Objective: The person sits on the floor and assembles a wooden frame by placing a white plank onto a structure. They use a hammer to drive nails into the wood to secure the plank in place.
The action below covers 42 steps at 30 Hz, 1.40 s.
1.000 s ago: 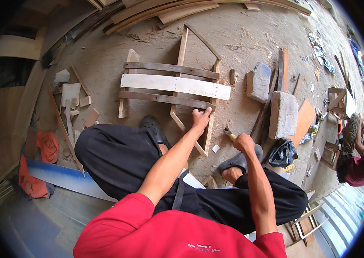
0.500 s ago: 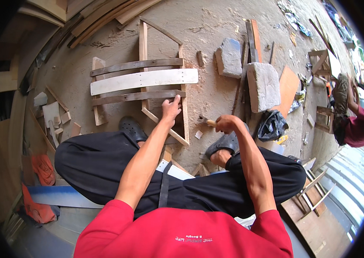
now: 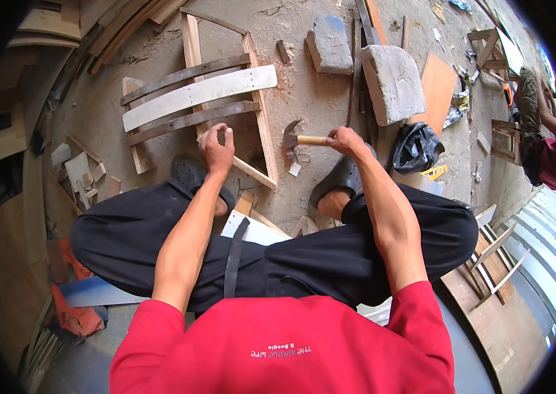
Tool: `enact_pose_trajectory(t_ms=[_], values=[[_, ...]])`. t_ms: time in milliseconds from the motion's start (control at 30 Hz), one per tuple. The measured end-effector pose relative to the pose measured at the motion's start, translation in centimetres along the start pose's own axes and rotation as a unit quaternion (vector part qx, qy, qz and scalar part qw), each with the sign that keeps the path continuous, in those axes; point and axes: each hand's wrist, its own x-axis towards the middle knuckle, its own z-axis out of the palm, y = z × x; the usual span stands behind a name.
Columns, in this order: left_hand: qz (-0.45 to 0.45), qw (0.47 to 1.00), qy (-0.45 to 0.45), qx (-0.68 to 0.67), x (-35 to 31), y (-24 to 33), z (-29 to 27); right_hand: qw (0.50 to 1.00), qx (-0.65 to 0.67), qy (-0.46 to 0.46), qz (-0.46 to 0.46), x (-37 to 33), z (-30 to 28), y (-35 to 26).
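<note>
A wooden frame (image 3: 261,131) of pale bars lies on the ground ahead of me. A white slat (image 3: 225,85) with small dark fixing dots crosses it, between two curved dark slats (image 3: 173,123). My left hand (image 3: 217,150) is at the near dark slat, around its middle, with thumb and fingers curled together. Whatever those fingers may pinch is too small to tell, as is whether they touch the slat. My right hand (image 3: 348,142) grips a claw hammer (image 3: 311,140) by its wooden handle, its metal head pointing left, to the right of the frame.
Two pale blocks (image 3: 393,85) stand beyond my right foot, near a black plastic bag (image 3: 417,148) and an orange-brown board (image 3: 437,85). Wood offcuts (image 3: 81,172) are scattered at left. Another person (image 3: 547,131) sits at far right. A white-topped piece (image 3: 261,231) lies between my legs.
My left hand has shifted left along the near dark slat, and its fingers have curled up. The hammer has swung so its head is in fuller view. The whole view has tilted slightly.
</note>
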Motion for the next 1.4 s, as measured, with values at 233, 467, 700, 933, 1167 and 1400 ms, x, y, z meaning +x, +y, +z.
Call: enact_pose_trajectory(t_ms=[233, 467, 700, 933, 1167, 1400], values=[[-0.168, 0.961, 0.217, 0.034, -2.3, -2.8, -1.8, 0.961, -0.187, 0.203, -0.029, -0.3, 2.1, -3.0], [-0.263, 0.908, -0.323, -0.053, -8.4, -7.6, 2.2, 0.966, -0.097, 0.203, -0.127, -1.3, 7.2, -6.4], [-0.106, 0.905, -0.393, 0.121, -8.0, -5.9, 6.0, 0.975, -0.072, 0.163, -0.13, -3.9, 9.5, -5.1], [-0.104, 0.896, -0.425, 0.079, -7.5, -8.0, 3.0, 0.983, -0.019, 0.163, -0.081, -1.6, 8.1, -5.6], [-0.22, 0.79, -0.569, -0.052, -2.6, -9.0, -7.0, 0.976, 0.124, 0.171, -0.057, -0.9, 5.1, -10.7], [-0.297, 0.799, -0.481, -0.205, 0.6, -4.8, -10.4, 0.943, 0.238, 0.151, -0.176, -0.4, 5.6, -14.6]])
